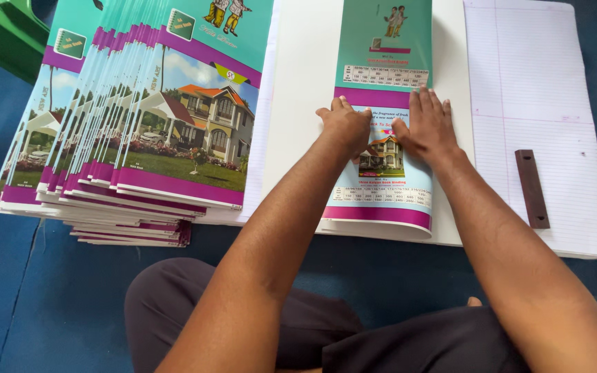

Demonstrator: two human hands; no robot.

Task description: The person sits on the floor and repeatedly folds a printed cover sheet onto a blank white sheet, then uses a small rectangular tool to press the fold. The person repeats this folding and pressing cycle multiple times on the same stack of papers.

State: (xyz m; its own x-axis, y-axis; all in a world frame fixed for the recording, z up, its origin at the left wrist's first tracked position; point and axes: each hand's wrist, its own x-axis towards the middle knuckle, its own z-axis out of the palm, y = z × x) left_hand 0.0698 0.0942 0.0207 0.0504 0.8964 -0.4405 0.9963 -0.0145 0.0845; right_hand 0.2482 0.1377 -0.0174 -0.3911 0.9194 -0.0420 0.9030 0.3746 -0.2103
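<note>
**Both hands flat on a folded notebook cover**

The left hand [345, 124] and right hand [428, 128] lay side by side, palms down and fingers spread, pressing on the glossy teal-and-purple printed cover sheet [383, 179]; neither gripped anything. Their palms hid the cover's middle, and its small print was too fine to make out. Under it lay smooth white board [298, 83]. Right of the right hand lay ruled white paper sheets [537, 103] bearing a flat dark brown bar [532, 188]. Left of the left hand a fanned stack of shiny house-picture notebooks [146, 131] ran off the top edge, on a blue floor [29, 297].
</note>
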